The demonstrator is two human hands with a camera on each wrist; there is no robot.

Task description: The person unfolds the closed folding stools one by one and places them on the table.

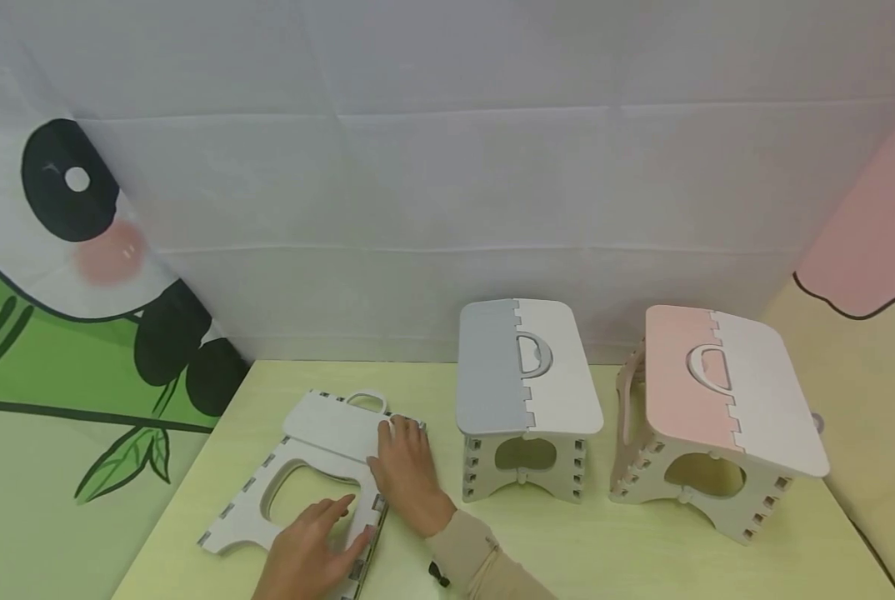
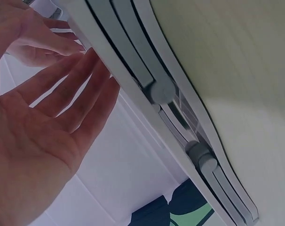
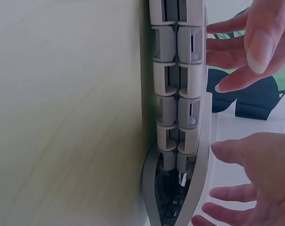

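Observation:
A folded white step stool [image 1: 331, 425] lies flat on the table, its curved leg frame toward me and its loop handle [image 1: 368, 402] at the far end. My right hand [image 1: 406, 475] lies over the stool's right side, fingers on the seat panel. Lower down, my left hand [image 1: 308, 546] is spread over the leg frame, thumb near the hinged right edge. In the left wrist view, the left fingers [image 2: 79, 89] reach straight to the stool's rim. The right wrist view shows the interlocking hinge [image 3: 178, 94] along the stool's side, its layers pressed together.
An unfolded grey and white stool [image 1: 488, 367] stands right of the folded one. Farther right stands an unfolded pink and white stool [image 1: 683, 375]. The pale yellow table [image 1: 537, 550] meets a white cloth backdrop [image 1: 447, 183]. A small black object [image 1: 438, 574] is by the right sleeve.

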